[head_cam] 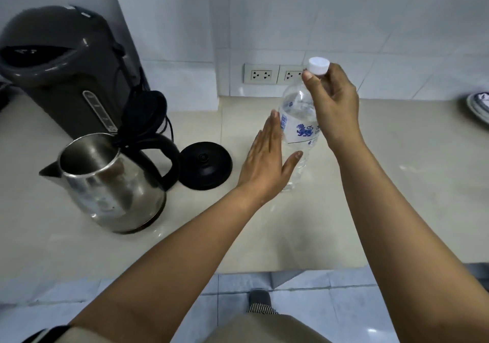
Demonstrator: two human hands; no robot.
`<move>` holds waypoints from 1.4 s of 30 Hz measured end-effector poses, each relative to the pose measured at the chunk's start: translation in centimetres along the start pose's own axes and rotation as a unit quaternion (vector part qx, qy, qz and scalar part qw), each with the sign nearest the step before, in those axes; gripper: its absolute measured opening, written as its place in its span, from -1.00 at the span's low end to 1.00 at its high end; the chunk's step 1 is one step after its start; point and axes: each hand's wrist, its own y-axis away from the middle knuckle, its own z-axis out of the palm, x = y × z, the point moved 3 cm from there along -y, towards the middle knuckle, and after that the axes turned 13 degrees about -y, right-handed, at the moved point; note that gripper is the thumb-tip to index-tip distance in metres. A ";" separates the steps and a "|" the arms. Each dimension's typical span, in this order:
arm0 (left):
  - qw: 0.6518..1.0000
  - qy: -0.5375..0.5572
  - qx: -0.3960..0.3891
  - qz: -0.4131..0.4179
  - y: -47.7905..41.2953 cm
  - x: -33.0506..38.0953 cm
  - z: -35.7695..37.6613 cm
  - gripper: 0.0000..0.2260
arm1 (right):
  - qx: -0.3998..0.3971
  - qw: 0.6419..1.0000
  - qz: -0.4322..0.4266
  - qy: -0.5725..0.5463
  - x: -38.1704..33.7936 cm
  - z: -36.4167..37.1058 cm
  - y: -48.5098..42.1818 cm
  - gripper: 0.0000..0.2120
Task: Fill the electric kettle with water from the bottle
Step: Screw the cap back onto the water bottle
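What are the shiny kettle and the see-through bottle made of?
The kettle looks like polished metal, probably stainless steel: its wall mirrors the room. Its handle looks like glossy black plastic. The bottle seems thin clear plastic, since you see through it. The cap looks like matte white plastic.

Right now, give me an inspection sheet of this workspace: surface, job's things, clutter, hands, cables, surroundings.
Surface: glossy beige countertop.
Job's things: steel kettle, open-topped, standing off its black base; bottle upright, white cap on.
Clutter: dark thermo pot; plates at the right edge.
Hands: left hand flat against the bottle; right hand pinches the cap.
Cables: black cord bundled above the kettle's handle.
Surroundings: tiled wall, sockets.
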 end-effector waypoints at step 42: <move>0.988 -0.130 -0.080 -0.032 -10.9 -2.7 4.0 -0.37 | 0.054 0.984 0.060 0.157 9.9 -3.2 -8.8 -0.34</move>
